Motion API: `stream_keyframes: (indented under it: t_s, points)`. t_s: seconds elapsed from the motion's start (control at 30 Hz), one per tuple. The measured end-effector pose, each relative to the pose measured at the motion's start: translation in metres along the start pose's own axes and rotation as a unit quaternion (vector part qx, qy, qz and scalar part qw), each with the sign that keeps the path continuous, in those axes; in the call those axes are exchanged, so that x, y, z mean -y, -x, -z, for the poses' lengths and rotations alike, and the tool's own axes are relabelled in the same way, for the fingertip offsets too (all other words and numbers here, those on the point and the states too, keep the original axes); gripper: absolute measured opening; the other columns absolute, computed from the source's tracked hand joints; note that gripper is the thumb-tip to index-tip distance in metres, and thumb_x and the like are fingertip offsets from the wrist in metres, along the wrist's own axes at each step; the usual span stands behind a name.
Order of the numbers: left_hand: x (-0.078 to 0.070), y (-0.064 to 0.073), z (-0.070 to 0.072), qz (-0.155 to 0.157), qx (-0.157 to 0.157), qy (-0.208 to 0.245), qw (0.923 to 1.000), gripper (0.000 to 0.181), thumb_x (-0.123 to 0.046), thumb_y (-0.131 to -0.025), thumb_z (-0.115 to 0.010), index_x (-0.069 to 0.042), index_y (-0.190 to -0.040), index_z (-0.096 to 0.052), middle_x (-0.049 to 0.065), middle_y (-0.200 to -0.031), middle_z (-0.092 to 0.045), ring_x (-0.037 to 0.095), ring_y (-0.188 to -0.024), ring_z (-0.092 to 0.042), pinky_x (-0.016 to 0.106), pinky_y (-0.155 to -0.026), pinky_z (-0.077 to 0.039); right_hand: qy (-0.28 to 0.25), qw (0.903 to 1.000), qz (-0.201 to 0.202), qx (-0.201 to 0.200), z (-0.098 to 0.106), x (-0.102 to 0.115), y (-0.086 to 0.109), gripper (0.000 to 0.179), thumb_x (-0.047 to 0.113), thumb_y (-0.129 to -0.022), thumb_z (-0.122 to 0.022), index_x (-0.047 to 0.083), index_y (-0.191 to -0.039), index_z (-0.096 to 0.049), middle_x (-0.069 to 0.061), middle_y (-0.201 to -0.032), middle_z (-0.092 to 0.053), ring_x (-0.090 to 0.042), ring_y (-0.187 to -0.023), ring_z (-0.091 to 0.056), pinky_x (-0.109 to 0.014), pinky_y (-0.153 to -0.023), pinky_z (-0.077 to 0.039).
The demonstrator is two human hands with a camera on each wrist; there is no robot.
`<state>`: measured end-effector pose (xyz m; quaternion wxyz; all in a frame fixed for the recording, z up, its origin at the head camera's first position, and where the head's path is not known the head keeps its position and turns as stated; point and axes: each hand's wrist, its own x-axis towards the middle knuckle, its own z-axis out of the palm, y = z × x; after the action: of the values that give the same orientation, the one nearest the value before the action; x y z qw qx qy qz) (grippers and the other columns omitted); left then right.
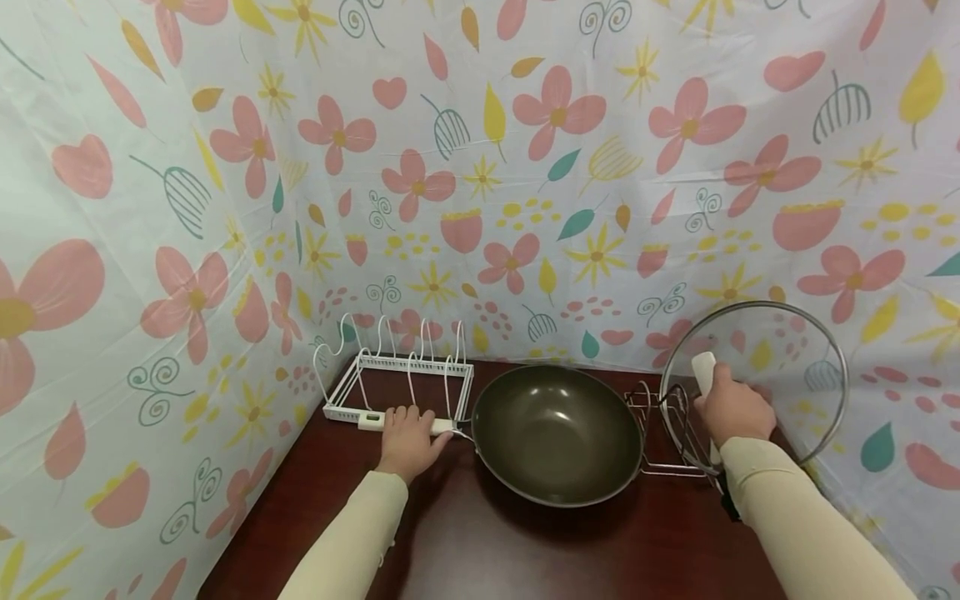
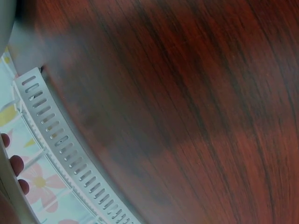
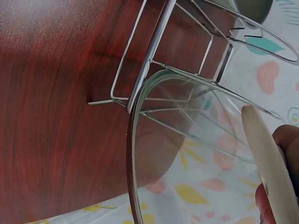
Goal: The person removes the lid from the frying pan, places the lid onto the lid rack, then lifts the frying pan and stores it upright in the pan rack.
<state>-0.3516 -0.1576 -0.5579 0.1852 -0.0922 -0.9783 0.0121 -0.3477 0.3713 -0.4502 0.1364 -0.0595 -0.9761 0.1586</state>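
A dark wok (image 1: 555,442) sits in the middle of the head view, its cream handle (image 1: 371,421) pointing left. My left hand (image 1: 407,442) grips that handle in front of a white rack; in the left wrist view its fingertips (image 2: 17,164) curl round the handle. On the right, my right hand (image 1: 737,407) holds a glass lid (image 1: 806,333) by its cream handle (image 3: 268,163). The lid stands nearly upright, its metal rim right at the bars of a chrome wire rack (image 3: 154,42).
The white rack (image 1: 345,412) with upright wire dividers stands at the back left of the dark red wooden table (image 1: 510,550). A flower-patterned curtain (image 1: 480,208) hangs close behind the table and along its left side.
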Motion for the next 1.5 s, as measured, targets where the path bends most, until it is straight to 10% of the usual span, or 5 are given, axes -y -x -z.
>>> stream_keyframes:
  t_s: [1.5]
  points:
    - [0.001, 0.005, 0.003, -0.007, -0.009, 0.006, 0.9999, 0.055, -0.066, -0.094, -0.055, -0.015, -0.110, -0.067, 0.012, -0.102, -0.062, 0.035, -0.105, -0.054, 0.057, -0.103, -0.036, -0.008, 0.9994, -0.034, 0.005, 0.000, -0.004, -0.002, 0.046, 0.020, -0.092, -0.060, -0.007, -0.118, -0.033, -0.036, -0.083, -0.061, -0.049, -0.064, -0.060, -0.054, -0.044, -0.041]
